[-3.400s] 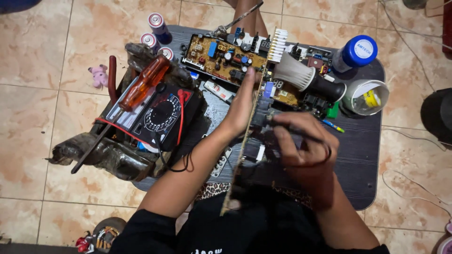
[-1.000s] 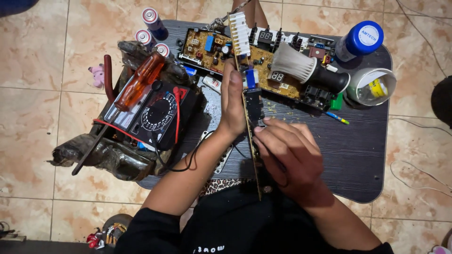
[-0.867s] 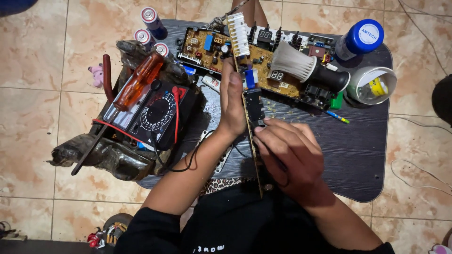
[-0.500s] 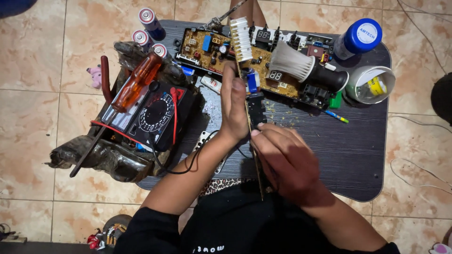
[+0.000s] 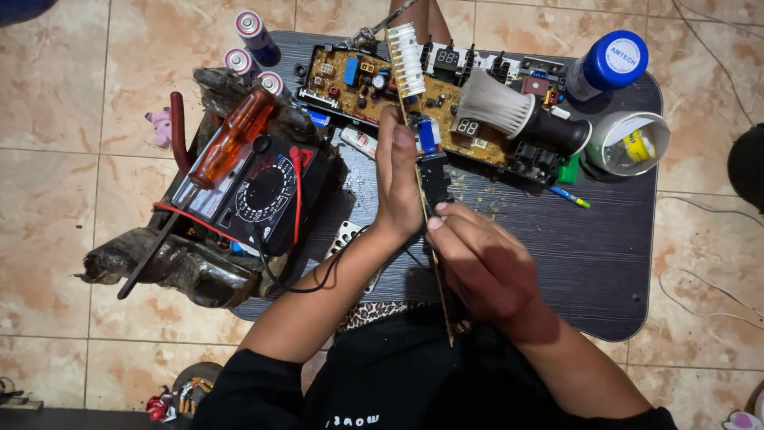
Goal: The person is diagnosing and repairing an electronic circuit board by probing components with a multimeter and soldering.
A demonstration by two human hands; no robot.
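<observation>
Landmark: dark wood-grain tabletop (image 5: 589,263), low, set on a tiled floor (image 5: 64,183).

- Narrow circuit board (image 5: 420,191): held edge-on above the tabletop's middle, running from the near edge toward the far edge; white connector block (image 5: 404,49) at its far end.
- Left hand (image 5: 398,187): closed flat along the left face of the narrow circuit board, fingers pointing to the far edge.
- Right hand (image 5: 481,263): closed around the board's near half, thumb tip touching the board; anything else in its grip not discernible.
- Large circuit board (image 5: 430,99): flat along the far edge.
- Brush (image 5: 517,115): lying on the large circuit board.
- Blue-capped bottle (image 5: 609,64), roll of tape (image 5: 629,143): far right corner.
- Multimeter (image 5: 259,191), orange-handled screwdriver (image 5: 231,139): left edge, on a grimy bundle.
</observation>
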